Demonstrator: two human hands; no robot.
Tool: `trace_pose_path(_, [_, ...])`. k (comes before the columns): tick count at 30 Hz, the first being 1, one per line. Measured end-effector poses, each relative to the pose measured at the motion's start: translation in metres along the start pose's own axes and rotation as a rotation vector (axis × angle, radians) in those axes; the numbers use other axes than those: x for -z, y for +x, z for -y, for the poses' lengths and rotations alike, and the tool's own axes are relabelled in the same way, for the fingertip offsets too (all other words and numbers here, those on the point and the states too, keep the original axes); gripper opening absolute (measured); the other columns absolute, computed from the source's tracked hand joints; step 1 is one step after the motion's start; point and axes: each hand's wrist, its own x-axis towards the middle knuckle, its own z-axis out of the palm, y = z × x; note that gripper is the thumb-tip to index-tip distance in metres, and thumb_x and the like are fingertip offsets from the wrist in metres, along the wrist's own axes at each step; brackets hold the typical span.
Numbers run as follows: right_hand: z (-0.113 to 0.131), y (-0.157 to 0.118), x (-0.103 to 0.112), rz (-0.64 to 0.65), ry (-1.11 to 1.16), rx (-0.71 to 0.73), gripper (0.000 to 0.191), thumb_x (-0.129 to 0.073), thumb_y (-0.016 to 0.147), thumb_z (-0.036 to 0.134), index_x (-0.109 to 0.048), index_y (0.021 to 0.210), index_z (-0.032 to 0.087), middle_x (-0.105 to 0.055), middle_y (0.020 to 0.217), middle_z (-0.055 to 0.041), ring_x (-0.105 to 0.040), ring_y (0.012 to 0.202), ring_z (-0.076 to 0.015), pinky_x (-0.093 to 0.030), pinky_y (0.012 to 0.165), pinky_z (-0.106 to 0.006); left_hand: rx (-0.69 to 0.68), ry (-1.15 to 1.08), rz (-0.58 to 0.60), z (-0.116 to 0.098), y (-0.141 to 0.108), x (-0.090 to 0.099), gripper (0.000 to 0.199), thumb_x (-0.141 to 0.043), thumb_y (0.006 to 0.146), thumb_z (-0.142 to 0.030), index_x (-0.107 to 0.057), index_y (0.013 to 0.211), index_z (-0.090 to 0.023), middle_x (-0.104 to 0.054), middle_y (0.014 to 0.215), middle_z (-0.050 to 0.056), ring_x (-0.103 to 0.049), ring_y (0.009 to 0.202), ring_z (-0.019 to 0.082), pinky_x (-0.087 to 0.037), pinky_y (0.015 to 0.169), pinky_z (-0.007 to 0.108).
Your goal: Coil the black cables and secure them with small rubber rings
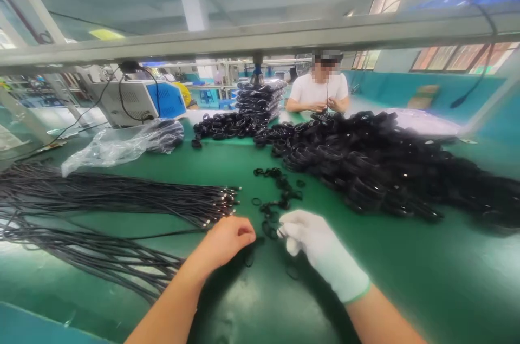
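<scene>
My left hand, bare, is closed just above the green table, its fingertips pressed together beside the ends of the black cables. A cable runs up to it from the left; what it holds, if anything, is too small to tell. My right hand, in a white glove, has its fingers bent and pinched at the edge of a loose line of small black rings. Its fingertips touch or hover over a ring; which of the two I cannot tell. The hands are apart.
A large heap of black coiled cables covers the right back. Clear plastic bags lie at the left back, near a grey and blue machine. More cables lie front left. Across the table sits a person. A metal beam crosses overhead.
</scene>
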Motion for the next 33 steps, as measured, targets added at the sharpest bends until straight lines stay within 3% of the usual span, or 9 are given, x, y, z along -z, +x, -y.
trace_pose_path(4, [0.007, -0.012, 0.001, 0.046, -0.417, 0.046, 0.015, -0.055, 0.067, 0.021, -0.063, 0.077, 0.016, -0.061, 0.055, 0.0015, -0.049, 0.041, -0.0091, -0.038, 0.045, -0.022, -0.013, 0.186, -0.19, -0.009, -0.002, -0.003, 0.015, -0.052, 0.078, -0.027, -0.064, 0.075, -0.02, -0.064, 0.07, -0.001, -0.055, 0.067, 0.014, -0.037, 0.062, 0.024])
trace_pose_path(7, [0.008, -0.016, 0.006, 0.111, -0.658, 0.131, 0.014, -0.053, 0.07, 0.022, -0.066, 0.076, 0.018, -0.064, 0.067, 0.0005, -0.051, 0.048, -0.0097, -0.038, 0.048, -0.022, -0.028, 0.324, -0.186, -0.022, 0.002, -0.01, 0.011, -0.053, 0.077, -0.024, -0.064, 0.075, -0.023, -0.064, 0.073, -0.002, -0.056, 0.069, 0.015, -0.037, 0.062, 0.024])
trace_pose_path(10, [0.006, -0.013, 0.009, -0.002, -0.721, 0.197, 0.017, -0.05, 0.074, 0.025, -0.066, 0.075, 0.019, -0.063, 0.07, 0.0, -0.05, 0.049, -0.0106, -0.038, 0.05, -0.023, 0.006, 0.415, -0.186, -0.031, 0.014, -0.022, 0.01, -0.054, 0.075, -0.022, -0.065, 0.075, -0.024, -0.066, 0.079, 0.0, -0.058, 0.075, 0.018, -0.038, 0.067, 0.027])
trace_pose_path(14, [0.003, -0.007, 0.008, -0.126, -0.715, 0.229, 0.021, -0.047, 0.076, 0.028, -0.066, 0.079, 0.02, -0.063, 0.073, -0.0012, -0.05, 0.052, -0.012, -0.04, 0.055, -0.025, 0.086, 0.382, -0.206, -0.028, 0.03, -0.033, 0.005, -0.06, 0.07, -0.019, -0.064, 0.071, -0.021, -0.066, 0.073, 0.003, -0.06, 0.077, 0.022, -0.04, 0.071, 0.031])
trace_pose_path(17, [0.003, -0.007, 0.003, -0.182, -0.686, 0.222, 0.027, -0.043, 0.077, 0.029, -0.065, 0.089, 0.019, -0.063, 0.069, -0.0016, -0.051, 0.05, -0.0125, -0.041, 0.055, -0.026, 0.075, 0.262, -0.187, -0.023, 0.032, -0.031, 0.007, -0.057, 0.071, -0.016, -0.063, 0.069, -0.019, -0.065, 0.071, 0.004, -0.061, 0.075, 0.021, -0.043, 0.07, 0.03])
trace_pose_path(22, [0.0, -0.008, -0.014, -0.063, -0.354, 0.089, 0.046, -0.051, 0.072, 0.041, -0.06, 0.108, 0.013, -0.051, 0.044, 0.0037, -0.048, 0.042, -0.0141, -0.038, 0.045, -0.025, 0.023, -0.041, -0.113, -0.025, 0.016, -0.028, 0.013, -0.049, 0.077, -0.019, -0.061, 0.081, -0.017, -0.065, 0.067, 0.001, -0.061, 0.057, 0.013, -0.046, 0.054, 0.021])
trace_pose_path(24, [-0.004, -0.01, -0.021, -0.052, -0.297, 0.08, 0.048, -0.056, 0.067, 0.043, -0.061, 0.104, 0.013, -0.051, 0.043, 0.0037, -0.047, 0.039, -0.0138, -0.036, 0.042, -0.025, 0.022, -0.088, -0.164, -0.028, 0.006, -0.035, 0.014, -0.048, 0.076, -0.019, -0.062, 0.081, -0.017, -0.066, 0.068, 0.002, -0.062, 0.059, 0.013, -0.047, 0.054, 0.021])
trace_pose_path(29, [-0.019, -0.013, -0.029, -0.159, -0.366, 0.165, 0.034, -0.058, 0.067, 0.049, -0.061, 0.083, 0.018, -0.052, 0.041, 0.0018, -0.045, 0.04, -0.0134, -0.035, 0.042, -0.025, 0.06, -0.206, -0.301, -0.028, 0.001, -0.053, 0.014, -0.053, 0.068, -0.015, -0.066, 0.072, -0.018, -0.066, 0.063, 0.003, -0.061, 0.057, 0.015, -0.048, 0.056, 0.026])
trace_pose_path(33, [-0.018, -0.011, -0.023, -0.174, -0.297, 0.188, 0.031, -0.059, 0.069, 0.048, -0.059, 0.078, 0.018, -0.053, 0.041, 0.0008, -0.044, 0.038, -0.0133, -0.036, 0.042, -0.026, 0.065, -0.293, -0.312, -0.027, 0.002, -0.041, 0.012, -0.054, 0.069, -0.016, -0.065, 0.074, -0.016, -0.064, 0.057, 0.003, -0.06, 0.051, 0.014, -0.046, 0.049, 0.023])
